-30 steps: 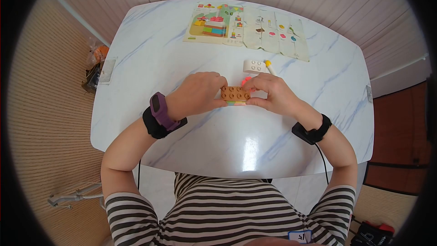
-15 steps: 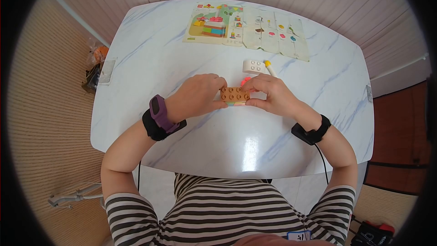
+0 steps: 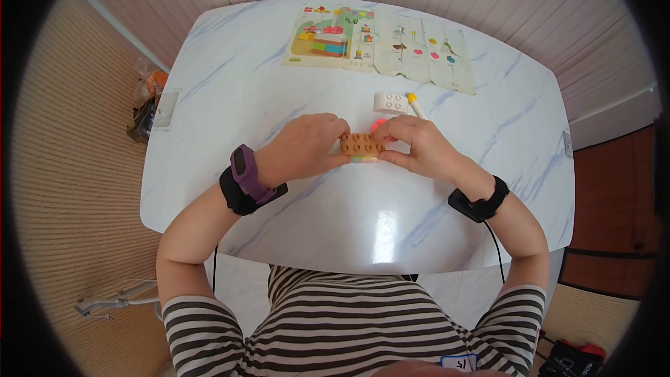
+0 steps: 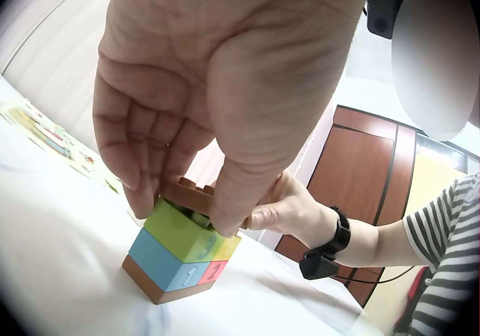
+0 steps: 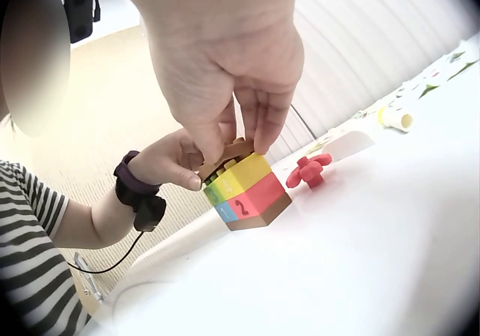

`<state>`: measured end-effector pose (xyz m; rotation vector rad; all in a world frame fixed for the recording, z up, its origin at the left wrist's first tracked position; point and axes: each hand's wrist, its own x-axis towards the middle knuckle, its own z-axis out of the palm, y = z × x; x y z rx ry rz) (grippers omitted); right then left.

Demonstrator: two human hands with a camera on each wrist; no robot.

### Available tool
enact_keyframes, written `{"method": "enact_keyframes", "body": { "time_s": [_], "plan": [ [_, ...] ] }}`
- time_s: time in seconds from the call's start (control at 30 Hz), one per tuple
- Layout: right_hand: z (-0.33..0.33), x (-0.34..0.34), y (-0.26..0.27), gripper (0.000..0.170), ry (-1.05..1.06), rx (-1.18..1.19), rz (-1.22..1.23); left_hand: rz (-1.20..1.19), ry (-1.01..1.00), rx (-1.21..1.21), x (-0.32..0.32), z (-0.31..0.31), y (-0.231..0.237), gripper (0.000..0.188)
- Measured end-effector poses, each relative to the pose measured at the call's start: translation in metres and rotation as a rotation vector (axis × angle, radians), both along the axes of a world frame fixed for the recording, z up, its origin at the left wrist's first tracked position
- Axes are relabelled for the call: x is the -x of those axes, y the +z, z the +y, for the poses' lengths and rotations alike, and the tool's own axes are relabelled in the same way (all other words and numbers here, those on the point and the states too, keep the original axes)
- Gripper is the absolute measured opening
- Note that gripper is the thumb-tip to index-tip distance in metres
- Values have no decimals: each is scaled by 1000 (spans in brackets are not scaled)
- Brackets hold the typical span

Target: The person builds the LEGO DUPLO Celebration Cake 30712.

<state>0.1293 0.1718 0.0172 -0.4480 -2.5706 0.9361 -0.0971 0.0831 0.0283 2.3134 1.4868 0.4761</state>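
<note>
Both hands pinch a brown studded brick (image 3: 361, 145) at its ends: the left hand (image 3: 300, 148) at its left end, the right hand (image 3: 423, 148) at its right. In the left wrist view the brown brick (image 4: 189, 196) tops a stack with a lime green brick (image 4: 176, 231), a blue one (image 4: 154, 259) marked 1 and a brown base (image 4: 156, 289). The right wrist view shows the brown brick (image 5: 236, 151) tilted against a yellow brick (image 5: 253, 175), above a red one (image 5: 264, 197) marked 2. Fingers partly hide its underside.
A pink-red flower piece (image 5: 309, 172) stands beside the stack. Farther back on the marbled table (image 3: 314, 223) are a white curved brick (image 3: 389, 102) and a white stick with a yellow tip (image 3: 413, 100). A printed instruction sheet (image 3: 384, 45) lies near the far edge.
</note>
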Motion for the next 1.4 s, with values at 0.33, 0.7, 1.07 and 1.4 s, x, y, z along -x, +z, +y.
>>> {"method": "enact_keyframes", "body": {
  "time_s": [0.33,0.7,1.07,1.4],
  "plan": [
    [-1,-1,3,25,-8,2,-25,9,14,19,-1,-1,2,32],
    [-1,-2,3,24,6,-31,-10,-3,41,18,0,-2,2,32],
    [-4,-1,8,19,-116,218,46,-104,108,158,-2,-2,10,33],
    [-2,6,7,15,-204,346,-49,-153,121,132,-2,0,4,19]
  ]
}}
